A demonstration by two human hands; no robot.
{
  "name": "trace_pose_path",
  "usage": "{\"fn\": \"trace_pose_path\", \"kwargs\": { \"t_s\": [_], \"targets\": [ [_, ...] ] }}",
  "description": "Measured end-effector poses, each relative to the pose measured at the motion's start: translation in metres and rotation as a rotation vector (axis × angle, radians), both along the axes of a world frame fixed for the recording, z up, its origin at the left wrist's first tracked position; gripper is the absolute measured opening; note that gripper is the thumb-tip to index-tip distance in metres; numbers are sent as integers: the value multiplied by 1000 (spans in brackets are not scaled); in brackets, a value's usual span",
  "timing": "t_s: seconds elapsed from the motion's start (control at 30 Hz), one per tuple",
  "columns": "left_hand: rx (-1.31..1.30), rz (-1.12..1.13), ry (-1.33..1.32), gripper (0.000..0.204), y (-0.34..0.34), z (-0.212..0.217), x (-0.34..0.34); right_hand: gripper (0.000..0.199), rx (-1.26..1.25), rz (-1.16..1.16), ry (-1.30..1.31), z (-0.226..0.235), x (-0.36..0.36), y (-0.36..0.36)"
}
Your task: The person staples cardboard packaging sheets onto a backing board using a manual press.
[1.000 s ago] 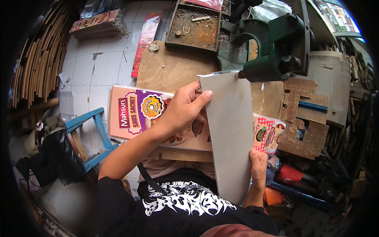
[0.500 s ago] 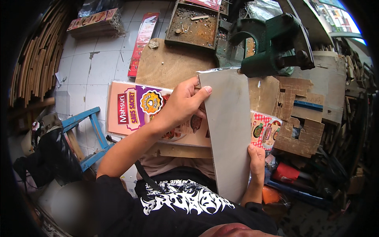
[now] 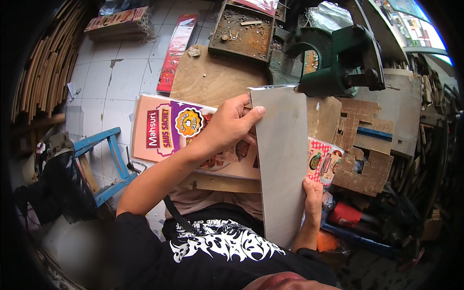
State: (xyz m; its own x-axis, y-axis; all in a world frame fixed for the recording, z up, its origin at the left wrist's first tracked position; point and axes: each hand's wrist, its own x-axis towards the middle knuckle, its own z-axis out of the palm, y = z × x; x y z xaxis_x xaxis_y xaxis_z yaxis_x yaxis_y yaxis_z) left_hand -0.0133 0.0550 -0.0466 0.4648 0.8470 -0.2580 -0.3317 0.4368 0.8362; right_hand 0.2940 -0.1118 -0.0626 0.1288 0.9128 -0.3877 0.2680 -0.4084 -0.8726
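Observation:
A long grey panel (image 3: 282, 159), with clear plastic along its far edge, stands between my hands. My left hand (image 3: 240, 118) pinches its left edge near the far end, thumb on the grey face. Lower down on the opposite edge, my right hand (image 3: 313, 193) grips it with the thumb in front and the fingers hidden behind. The panel's far right corner is at the green cast-metal press (image 3: 333, 72); whether they touch I cannot tell. Under my left forearm lies a stack of pink and purple printed panels (image 3: 159, 128). A red-checked printed panel (image 3: 325, 162) shows past the right edge.
A wooden work board (image 3: 217, 77) carries the panels. Beyond it sits a rusty metal tray (image 3: 241, 34) with small bits. To the right lies a cut brown board (image 3: 360, 169). A blue frame (image 3: 116, 152) stands at left, and wooden strips (image 3: 53, 63) are stacked far left.
Both hands keep their hold on the grey panel, which sits almost unchanged against the press. The whole view has shifted slightly.

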Motion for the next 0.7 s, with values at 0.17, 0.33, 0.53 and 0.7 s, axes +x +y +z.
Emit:
{"fn": "trace_pose_path", "kwargs": {
  "t_s": [0.17, 0.33, 0.53, 0.7],
  "targets": [
    [3, 1, -29, 36, 0, -1, 0, 45, -8, -1, 3, 2, -2, 1],
    [-5, -4, -14, 40, -1, -5, 1, 45, -12, -46, 15, 7, -9, 2],
    [-13, -8, -33, 35, 0, 0, 0, 45, 0, -3, 11, 0, 2, -1],
    [-3, 5, -28, 35, 0, -3, 1, 46, 7, -2, 5, 2, -3, 0]
  ]
}}
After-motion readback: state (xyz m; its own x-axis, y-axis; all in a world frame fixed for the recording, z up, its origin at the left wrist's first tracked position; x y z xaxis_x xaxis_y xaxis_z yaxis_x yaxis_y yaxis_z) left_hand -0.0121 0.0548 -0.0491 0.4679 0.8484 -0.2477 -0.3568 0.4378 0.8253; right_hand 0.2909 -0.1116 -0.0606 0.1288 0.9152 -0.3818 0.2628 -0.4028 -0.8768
